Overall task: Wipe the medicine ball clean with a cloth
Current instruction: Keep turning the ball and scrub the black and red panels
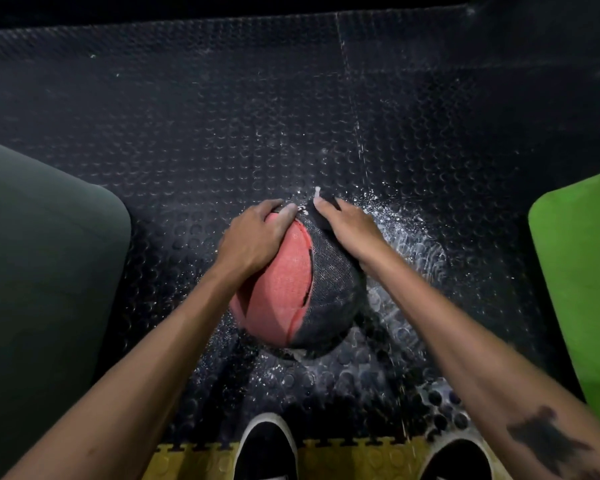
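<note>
The medicine ball (284, 292) sits on the studded black floor in the middle of the view, red on its left side and black mesh on its right. My left hand (253, 237) lies over the ball's upper left, fingers spread along its curve. My right hand (350, 226) presses with straight fingers on the ball's upper right. Under those fingers is a dark patch that looks like a dark cloth (321, 220), hard to tell apart from the black panel. A small white tip (317, 191) sticks up by my right thumb.
White specks and streaks (413, 244) cover the floor to the right of and below the ball. A dark padded block (49, 254) stands at the left, a bright green one (579, 271) at the right. My two shoes (267, 448) rest on yellow tiles at the bottom.
</note>
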